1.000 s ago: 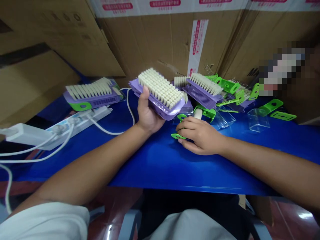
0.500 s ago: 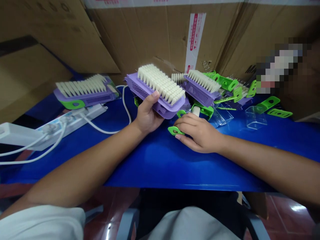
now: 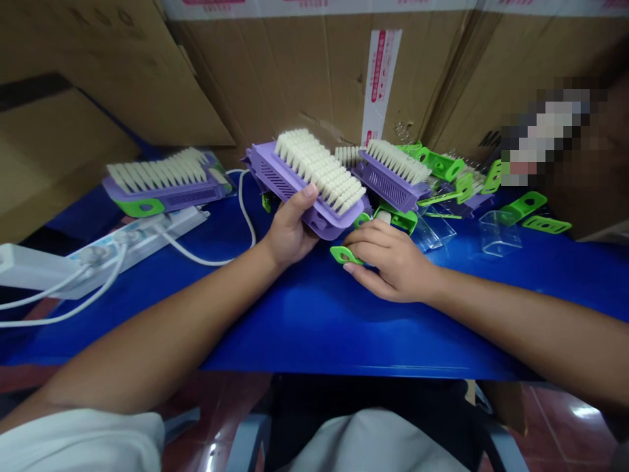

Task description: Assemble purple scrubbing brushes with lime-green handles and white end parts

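My left hand [image 3: 293, 229] grips a purple brush [image 3: 314, 187] near its right end, thumb on top and white bristles facing up. The brush is tilted, its left end higher. Just to the right, my right hand [image 3: 393, 259] is closed on a green plastic clip [image 3: 343, 254] with a hole in it; part of the clip is hidden by the fingers. The clip is close to the brush's right end, a small gap apart. Behind my right hand lies another purple brush [image 3: 393, 174], bristles up.
A purple brush with a green end [image 3: 162, 183] rests at the left behind a white power strip [image 3: 132, 249] with cords. Green clips [image 3: 525, 206] and clear plastic pieces [image 3: 500, 233] lie at the right on the blue table [image 3: 314, 328]. Cardboard boxes [image 3: 295, 72] stand behind.
The held brush has dipped slightly at its right end, toward the green clip. Both hands keep their hold; the view has shifted a little.
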Tool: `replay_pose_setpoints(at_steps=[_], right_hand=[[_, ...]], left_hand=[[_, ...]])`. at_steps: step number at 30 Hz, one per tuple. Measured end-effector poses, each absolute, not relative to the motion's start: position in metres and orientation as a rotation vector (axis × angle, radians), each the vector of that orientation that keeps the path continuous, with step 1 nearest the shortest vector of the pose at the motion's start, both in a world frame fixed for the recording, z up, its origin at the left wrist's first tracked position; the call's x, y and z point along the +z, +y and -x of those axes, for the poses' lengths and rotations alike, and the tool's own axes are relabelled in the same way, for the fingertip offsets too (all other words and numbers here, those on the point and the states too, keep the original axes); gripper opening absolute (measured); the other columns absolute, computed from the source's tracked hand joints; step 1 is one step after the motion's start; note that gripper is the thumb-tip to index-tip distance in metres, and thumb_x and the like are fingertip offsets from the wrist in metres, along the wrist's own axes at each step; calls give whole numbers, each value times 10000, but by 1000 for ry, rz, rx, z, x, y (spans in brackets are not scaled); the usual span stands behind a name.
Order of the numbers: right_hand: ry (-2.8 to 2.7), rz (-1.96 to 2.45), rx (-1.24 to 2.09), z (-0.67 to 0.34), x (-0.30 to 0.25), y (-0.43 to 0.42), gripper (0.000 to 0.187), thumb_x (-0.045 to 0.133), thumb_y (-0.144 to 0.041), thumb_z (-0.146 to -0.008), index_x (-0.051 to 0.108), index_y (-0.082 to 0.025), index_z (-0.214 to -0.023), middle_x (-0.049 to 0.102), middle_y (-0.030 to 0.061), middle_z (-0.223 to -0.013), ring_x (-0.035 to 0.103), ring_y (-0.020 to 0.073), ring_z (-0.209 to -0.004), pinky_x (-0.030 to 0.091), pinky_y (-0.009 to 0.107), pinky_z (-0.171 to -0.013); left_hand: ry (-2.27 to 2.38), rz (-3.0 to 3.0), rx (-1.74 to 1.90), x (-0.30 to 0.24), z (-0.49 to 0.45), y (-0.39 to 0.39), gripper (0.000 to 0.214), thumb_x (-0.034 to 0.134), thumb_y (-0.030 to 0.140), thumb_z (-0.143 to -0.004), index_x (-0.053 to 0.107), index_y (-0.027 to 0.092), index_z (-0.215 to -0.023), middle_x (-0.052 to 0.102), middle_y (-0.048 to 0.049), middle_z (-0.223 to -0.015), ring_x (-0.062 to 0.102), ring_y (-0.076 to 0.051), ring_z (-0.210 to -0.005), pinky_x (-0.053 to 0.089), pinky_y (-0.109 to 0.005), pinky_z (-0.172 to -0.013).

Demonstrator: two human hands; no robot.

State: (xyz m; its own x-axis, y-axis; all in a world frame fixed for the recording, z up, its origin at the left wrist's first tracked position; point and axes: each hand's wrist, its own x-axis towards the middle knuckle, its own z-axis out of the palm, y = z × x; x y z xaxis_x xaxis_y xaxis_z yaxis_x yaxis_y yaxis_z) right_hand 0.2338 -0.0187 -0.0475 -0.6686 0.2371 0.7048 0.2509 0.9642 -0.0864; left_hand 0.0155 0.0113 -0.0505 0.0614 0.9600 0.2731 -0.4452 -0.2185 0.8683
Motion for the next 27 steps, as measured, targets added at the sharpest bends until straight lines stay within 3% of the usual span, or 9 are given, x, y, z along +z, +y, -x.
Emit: replay_pose_setpoints(at_steps=[8,16,22,24,27], right_hand=[[-2292,322,-53,-233,-48,-20,202,634,-315,-1210,764,-212,-1094,895,94,-1088,735,255,-972,643,404,-917],[-2278,361,-7,-233,-50,-22,177,622,-307,-1216,749,-224,-1126,890,92,-1119,744,258,-1015,623,416,-946],[-2208,398,48,-232,-55,-20,146,607,-296,-1220,708,-249,-1126,849,76,-1087,721,250,-1006,579,418,-923],[-2193,408,53,-232,-57,-20,150,606,-306,-1222,709,-253,-1127,845,76,-1104,717,249,-1015,569,419,-915],[-2178,437,55,-232,-57,-19,184,596,-327,-1229,709,-248,-1106,817,73,-1050,695,244,-981,558,409,-884]], left_hand=[[623,-1090,1439,-53,-15,6,584,1007,622,-843,813,280,-1274,905,-44,-1210,827,-379,-1436,696,-482,-1214],[617,-1127,1444,-54,-14,10,679,1068,699,-752,817,277,-1220,912,-52,-1188,860,-378,-1344,698,-486,-1174],[606,-1233,1346,-47,-12,8,557,1181,443,-604,863,263,-1025,920,-15,-1019,906,-330,-1081,728,-481,-1092],[591,-1267,1331,-45,-11,7,549,1185,346,-557,879,267,-1006,919,-8,-988,906,-330,-1062,727,-486,-1098],[600,-1282,1307,-44,-9,6,554,1181,339,-556,910,277,-1035,934,-25,-1055,905,-357,-1122,714,-524,-1145]])
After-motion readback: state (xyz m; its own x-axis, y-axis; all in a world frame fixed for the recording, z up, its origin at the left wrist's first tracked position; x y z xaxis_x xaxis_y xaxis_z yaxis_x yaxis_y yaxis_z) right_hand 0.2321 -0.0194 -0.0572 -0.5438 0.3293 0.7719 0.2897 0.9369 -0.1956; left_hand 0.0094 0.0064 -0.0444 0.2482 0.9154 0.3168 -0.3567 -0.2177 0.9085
